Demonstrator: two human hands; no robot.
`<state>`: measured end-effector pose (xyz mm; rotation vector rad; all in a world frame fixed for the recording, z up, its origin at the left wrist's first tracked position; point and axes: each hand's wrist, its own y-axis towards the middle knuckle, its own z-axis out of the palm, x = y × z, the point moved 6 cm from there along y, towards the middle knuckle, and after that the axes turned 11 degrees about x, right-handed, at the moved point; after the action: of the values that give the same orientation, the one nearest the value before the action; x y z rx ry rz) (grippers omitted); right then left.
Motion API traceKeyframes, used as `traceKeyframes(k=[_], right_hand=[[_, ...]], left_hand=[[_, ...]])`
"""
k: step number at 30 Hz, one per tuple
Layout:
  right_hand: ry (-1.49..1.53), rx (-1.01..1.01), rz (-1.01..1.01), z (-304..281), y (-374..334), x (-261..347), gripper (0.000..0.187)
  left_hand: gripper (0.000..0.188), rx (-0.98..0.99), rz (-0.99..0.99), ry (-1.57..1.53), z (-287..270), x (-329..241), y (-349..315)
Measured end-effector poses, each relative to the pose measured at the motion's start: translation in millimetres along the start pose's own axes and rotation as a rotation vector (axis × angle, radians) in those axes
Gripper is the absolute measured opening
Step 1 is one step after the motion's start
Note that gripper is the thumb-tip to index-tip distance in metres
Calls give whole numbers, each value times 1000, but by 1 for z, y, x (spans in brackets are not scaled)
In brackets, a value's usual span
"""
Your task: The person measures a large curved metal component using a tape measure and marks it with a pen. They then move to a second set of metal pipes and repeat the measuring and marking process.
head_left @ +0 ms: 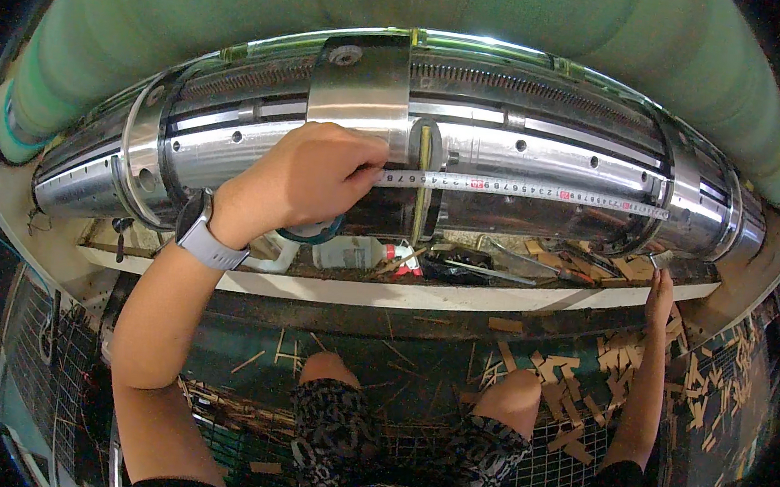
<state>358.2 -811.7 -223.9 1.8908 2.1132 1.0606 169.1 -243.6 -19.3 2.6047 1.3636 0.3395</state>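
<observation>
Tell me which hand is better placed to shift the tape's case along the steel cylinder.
Left. The left hand already grips the tape measure at its case end against the cylinder. The right hand is at the tape's far end, low by the ledge.

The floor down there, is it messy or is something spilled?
Yes. Lots of small pale wood pieces lie scattered loose over the dark floor and wire mesh, thickest by the right hand. More lie on the ledge among hand tools. The tape measure lies straight.
</observation>
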Motion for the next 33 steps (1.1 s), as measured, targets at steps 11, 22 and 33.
traceKeyframes(k=[11,22,33], right_hand=[[121,-5,184,12,-19,9,30],[427,-37,531,23,-33,5,35],[-65,-60,352,0,-31,25,33]], left_hand=[[12,-51,23,-5,0,-2,0],[12,-42,-60,-30,-5,-5,2],[16,31,-218,-198,-2,-12,9]])
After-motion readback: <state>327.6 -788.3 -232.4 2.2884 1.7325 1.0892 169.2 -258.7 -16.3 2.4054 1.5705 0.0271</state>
